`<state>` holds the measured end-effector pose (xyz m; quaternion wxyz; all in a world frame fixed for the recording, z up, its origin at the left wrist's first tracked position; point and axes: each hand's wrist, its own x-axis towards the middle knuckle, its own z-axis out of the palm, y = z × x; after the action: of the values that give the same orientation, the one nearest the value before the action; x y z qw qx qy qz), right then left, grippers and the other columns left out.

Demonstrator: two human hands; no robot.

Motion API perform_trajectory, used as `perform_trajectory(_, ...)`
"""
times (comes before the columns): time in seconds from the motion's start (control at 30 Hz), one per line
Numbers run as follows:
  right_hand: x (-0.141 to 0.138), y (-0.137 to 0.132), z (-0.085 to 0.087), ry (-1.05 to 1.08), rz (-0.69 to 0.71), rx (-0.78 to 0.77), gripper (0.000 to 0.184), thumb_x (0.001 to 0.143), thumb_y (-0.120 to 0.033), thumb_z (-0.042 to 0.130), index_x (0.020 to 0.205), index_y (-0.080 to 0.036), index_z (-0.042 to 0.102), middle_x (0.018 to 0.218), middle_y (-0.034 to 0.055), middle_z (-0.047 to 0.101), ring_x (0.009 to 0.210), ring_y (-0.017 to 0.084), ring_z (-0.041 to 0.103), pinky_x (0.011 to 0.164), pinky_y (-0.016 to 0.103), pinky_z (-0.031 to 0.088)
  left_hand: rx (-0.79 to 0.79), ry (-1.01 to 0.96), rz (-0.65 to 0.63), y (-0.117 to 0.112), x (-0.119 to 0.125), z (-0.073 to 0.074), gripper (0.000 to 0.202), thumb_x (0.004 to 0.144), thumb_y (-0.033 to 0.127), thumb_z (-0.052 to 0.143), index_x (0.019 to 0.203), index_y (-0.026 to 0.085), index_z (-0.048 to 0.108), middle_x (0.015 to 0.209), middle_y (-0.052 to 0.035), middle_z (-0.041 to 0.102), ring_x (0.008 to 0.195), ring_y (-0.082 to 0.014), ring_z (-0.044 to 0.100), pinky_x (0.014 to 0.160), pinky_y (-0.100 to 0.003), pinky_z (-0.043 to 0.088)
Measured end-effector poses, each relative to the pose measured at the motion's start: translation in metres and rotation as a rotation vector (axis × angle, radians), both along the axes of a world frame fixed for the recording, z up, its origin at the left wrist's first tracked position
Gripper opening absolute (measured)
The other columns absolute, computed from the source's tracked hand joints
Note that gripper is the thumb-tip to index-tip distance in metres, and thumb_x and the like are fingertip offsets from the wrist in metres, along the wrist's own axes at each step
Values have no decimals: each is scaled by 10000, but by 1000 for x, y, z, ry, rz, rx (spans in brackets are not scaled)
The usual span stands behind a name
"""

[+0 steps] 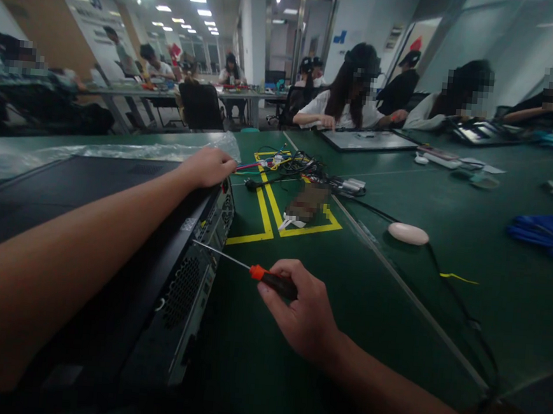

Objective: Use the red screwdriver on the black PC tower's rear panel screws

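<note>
A black desktop computer case point(115, 188) lies on its side at the left, its rear panel with vents and ports facing right. My right hand point(304, 308) is closed around the black and orange handle of a screwdriver point(273, 280). The screwdriver's thin shaft points left, and its tip meets the rear panel near the top edge, above the round-holed vent point(182, 289). Across the case reaches my left arm; my left hand point(207, 166) grips the far rear corner, its fingers curled over the edge and partly hidden.
Tangled cables point(303, 164) and a blurred brown item point(308, 203) lie by yellow tape on the green table point(375, 291). A pale oval device point(407, 234) sits on a black cord. Clear plastic wrap point(166, 147) lies behind the case. Blue fabric point(547, 236) is at right; people sit opposite.
</note>
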<state>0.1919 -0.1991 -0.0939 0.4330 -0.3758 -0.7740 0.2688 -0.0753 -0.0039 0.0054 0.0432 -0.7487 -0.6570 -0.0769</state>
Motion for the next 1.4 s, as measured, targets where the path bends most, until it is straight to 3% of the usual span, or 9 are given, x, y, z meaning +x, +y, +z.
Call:
perform_trajectory(0.87,2,1,6,0,-14,69,57,943,-229,675,965,-176,678,842,20,663,691,146,601,635,277,451,14,-3,-13,1,0,0,534,898,412,361,1057,178,814,1152,-136,760,1047,-309,664,892,-376,490)
perform_trajectory(1.1,0,3,6,-6,-1,71,150,999,-250,598,976,-167,721,836,34,671,718,162,609,652,291,459,10,-5,3,1,-1,-1,535,918,407,352,1097,190,807,1166,-112,759,1076,-291,657,904,-352,488)
perform_trajectory(1.2,-3,1,4,17,-2,53,162,1013,-252,551,1026,-176,693,869,37,688,739,164,629,667,293,467,10,9,0,2,-1,-1,538,924,405,351,1090,170,807,1162,-133,758,1070,-309,662,908,-380,487)
perform_trajectory(1.27,-4,-1,3,36,-14,40,110,977,-264,600,1040,-185,646,858,19,677,715,155,626,659,286,464,10,9,-4,2,-1,-1,541,924,402,352,1080,161,810,1154,-149,757,1061,-320,666,906,-398,488)
perform_trajectory(1.4,-4,-3,0,20,-24,48,206,867,-239,710,1012,-209,567,794,-29,611,640,133,576,620,271,430,24,-23,-6,3,-1,-2,520,923,398,365,1065,189,820,1133,-142,757,1059,-308,666,907,-399,489)
